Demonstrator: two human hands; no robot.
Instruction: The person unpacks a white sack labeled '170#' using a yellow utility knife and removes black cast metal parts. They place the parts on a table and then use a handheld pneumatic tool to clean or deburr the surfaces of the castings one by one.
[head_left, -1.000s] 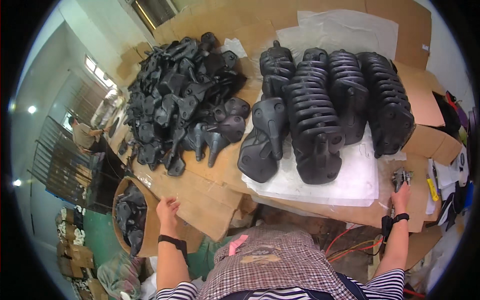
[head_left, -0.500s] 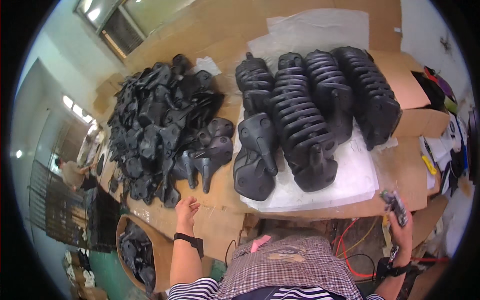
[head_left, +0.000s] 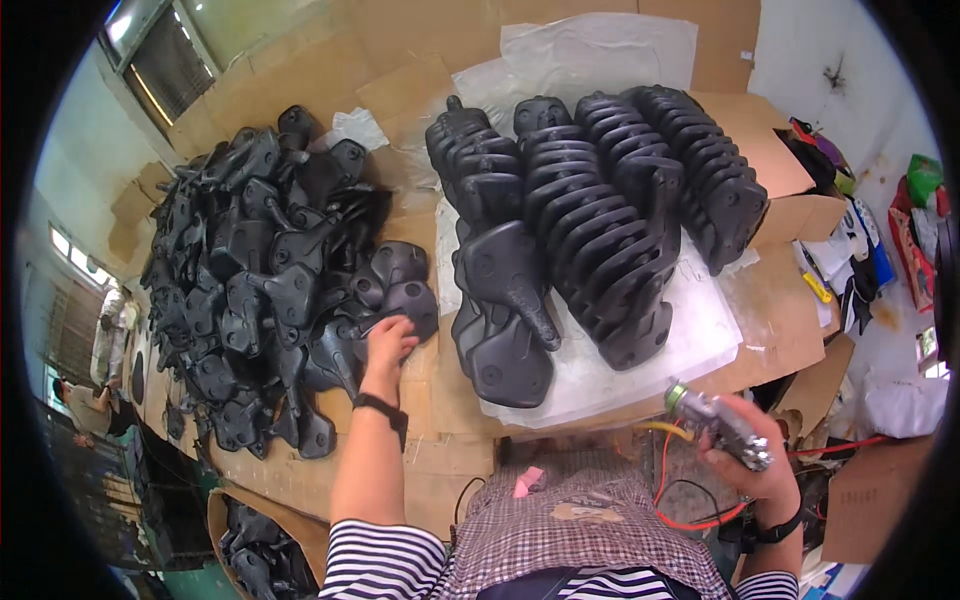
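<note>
My left hand (head_left: 388,346) is at the near right edge of a heap of black moulded plastic parts (head_left: 245,270). Its fingers are curled over the narrow end of one black plastic part (head_left: 335,350), partly hiding it. Away from the table's front edge, my right hand (head_left: 752,455) grips a silver spray gun (head_left: 722,424) with a green ring at its nose, pointing up and left. Between the hands, more black parts (head_left: 505,300) stand nested in rows on a white sheet (head_left: 700,345). The nearest ones have a shiny, speckled surface.
Cardboard (head_left: 445,455) covers the table. An open carton (head_left: 318,520) with black parts stands at lower left. A red hose (head_left: 690,520) hangs by my right side. Bags, a yellow-handled cutter (head_left: 817,287) and boxes crowd the right. Another person (head_left: 85,405) is far left.
My left hand has moved forward onto a part at the heap's edge. My right hand has brought the spray gun inward to the left. The view has shifted to the right.
</note>
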